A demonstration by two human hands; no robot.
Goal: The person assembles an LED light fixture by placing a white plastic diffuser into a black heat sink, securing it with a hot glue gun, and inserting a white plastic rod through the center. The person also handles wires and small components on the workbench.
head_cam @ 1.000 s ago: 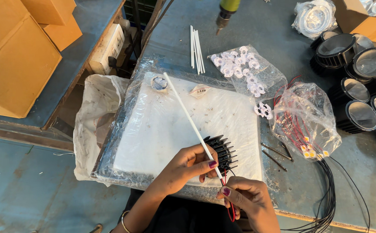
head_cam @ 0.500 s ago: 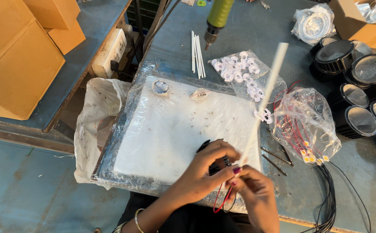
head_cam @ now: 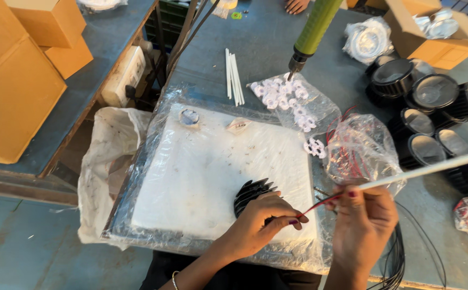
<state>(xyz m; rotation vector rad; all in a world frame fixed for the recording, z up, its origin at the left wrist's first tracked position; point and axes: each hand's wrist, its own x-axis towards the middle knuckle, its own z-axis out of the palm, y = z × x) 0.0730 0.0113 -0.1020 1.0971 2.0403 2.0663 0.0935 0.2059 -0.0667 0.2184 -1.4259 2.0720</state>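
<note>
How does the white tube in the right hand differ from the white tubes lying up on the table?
The held tube is single, gripped by the right hand and slanting up to the right off the table; the loose tubes form a small bundle, lying flat and untouched. A red wire meets the held tube; none meets the loose tubes. All are thin, white and straight.
</note>
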